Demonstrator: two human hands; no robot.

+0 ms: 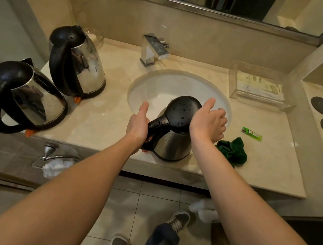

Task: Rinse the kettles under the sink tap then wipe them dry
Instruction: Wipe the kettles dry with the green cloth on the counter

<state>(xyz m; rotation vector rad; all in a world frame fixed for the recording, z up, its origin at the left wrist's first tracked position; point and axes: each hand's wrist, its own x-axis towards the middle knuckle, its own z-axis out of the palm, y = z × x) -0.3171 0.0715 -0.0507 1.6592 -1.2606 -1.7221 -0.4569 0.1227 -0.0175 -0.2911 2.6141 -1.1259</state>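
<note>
The left hand (138, 124) gripped the black handle of a wet steel kettle with a black lid (174, 143) (standing on the beige marble counter (104, 117) before the white basin (162, 86)); the right hand (209, 122) cupped its lid edge.

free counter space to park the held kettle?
Bare patch between the two kettles at left and the sink. Smaller one past the lighter, below the clear tray. Crowded: far left, and by the green cloth.

- Held kettle (172, 136): brushed matt steel body below the grip, wet black plastic lid.
- Two kettles (77, 62) left: mirror-glossy steel.
- Countertop (102, 117): polished stone.
- Cloth (232, 150) right: fuzzy green fabric.
- Tap (154, 49): shiny chrome.
</note>
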